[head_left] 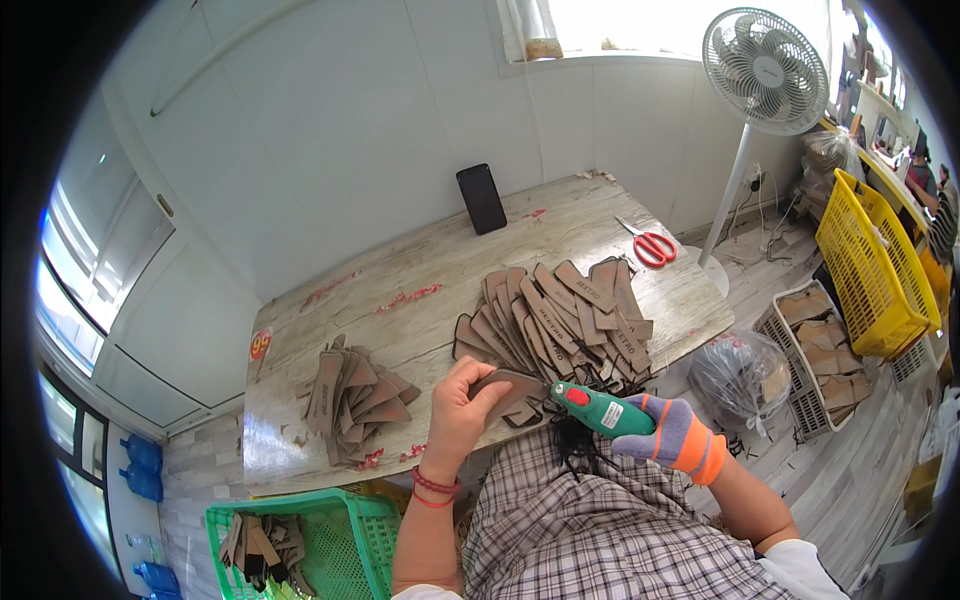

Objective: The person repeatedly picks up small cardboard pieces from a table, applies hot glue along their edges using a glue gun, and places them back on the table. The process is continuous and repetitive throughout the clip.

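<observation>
My left hand (459,412), bare with red bracelets at the wrist, pinches a curved brown leather-like piece (512,383) above the table's front edge. My right hand (672,432) wears a grey and orange glove and grips a green handheld power tool (603,411) with a red button. The tool's tip meets or nearly meets the piece's right end; contact is hard to tell. Just beyond my hands lies a wide fanned pile of similar brown pieces (560,315). A smaller heap of brown pieces (352,395) lies to the left. Dark scraps (575,440) hang at my checked apron.
On the wooden table (420,265) are a black phone (482,199) propped against the wall and red-handled scissors (652,246). A green basket (370,540) with pieces stands at lower left. A fan (766,72), a plastic bag (742,375) and yellow crate (875,265) stand right.
</observation>
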Demonstrator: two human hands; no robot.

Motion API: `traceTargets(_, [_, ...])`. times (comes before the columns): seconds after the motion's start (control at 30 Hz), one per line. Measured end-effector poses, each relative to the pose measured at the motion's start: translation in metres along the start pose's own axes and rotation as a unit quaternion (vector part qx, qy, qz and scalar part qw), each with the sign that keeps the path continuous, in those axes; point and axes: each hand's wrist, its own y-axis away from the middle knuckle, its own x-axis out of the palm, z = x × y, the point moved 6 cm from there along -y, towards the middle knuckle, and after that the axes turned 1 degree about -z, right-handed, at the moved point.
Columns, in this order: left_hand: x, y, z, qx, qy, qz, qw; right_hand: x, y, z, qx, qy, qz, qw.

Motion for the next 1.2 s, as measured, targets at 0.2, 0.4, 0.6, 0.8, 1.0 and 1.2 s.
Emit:
traceTargets(0.2, [-0.002,-0.002,-0.011,0.032,-0.046,0.050,0.997,0.002,0.001,0.008,-0.004,0.029,0.024,0.999])
traceTargets(0.4, [0.009,-0.003,-0.014,-0.007,-0.048,0.111,0.993,0.003,-0.001,0.003,0.000,0.030,0.031,0.999])
traceTargets(0.6, [0.020,-0.003,0.003,-0.043,-0.049,0.159,0.985,0.005,-0.003,0.004,0.032,0.027,0.036,0.998])
traceTargets(0.8, [0.025,-0.010,0.021,-0.091,-0.018,0.174,0.980,0.007,-0.007,0.012,0.051,0.032,0.021,0.998])
traceTargets(1.0, [0.000,-0.028,0.032,-0.019,-0.132,0.028,0.991,0.002,-0.009,-0.009,0.040,-0.052,-0.019,0.998])
traceTargets(1.2, [-0.051,0.013,0.112,-0.116,0.357,-0.392,0.840,0.002,0.000,-0.017,0.057,-0.039,-0.040,0.997])
